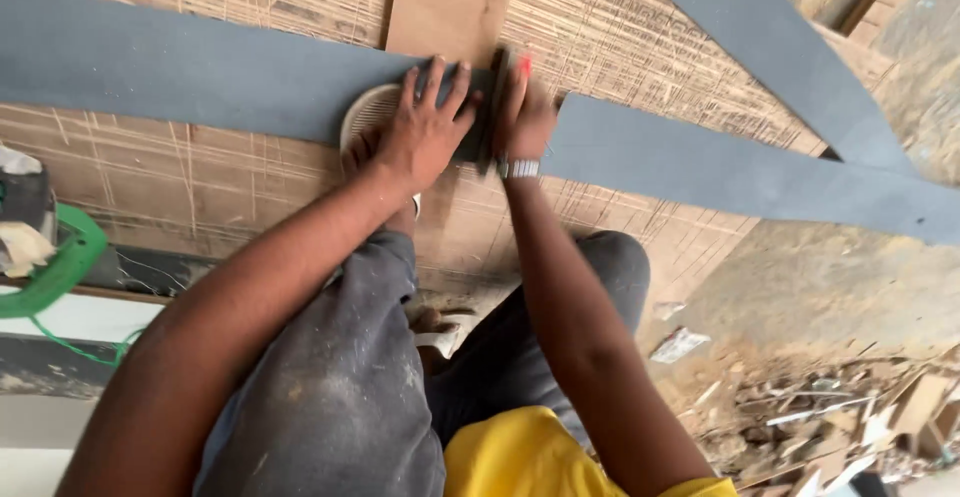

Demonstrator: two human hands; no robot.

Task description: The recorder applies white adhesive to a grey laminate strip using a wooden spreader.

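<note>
With the left hand (425,127) spreading flat on the grey strip (200,72) and the right hand (520,107) gripping a cutting tool (497,97) at its three o'clock, the blade is risking slipping into those fingers.

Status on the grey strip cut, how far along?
Looks done: another grey strip already lies loose on the scored board. In hand: the left hand presses the long grey strip flat, a foot helping, while the right hand holds a tool across it. Left: whether the strip is cut through is hidden under the hands.
</note>
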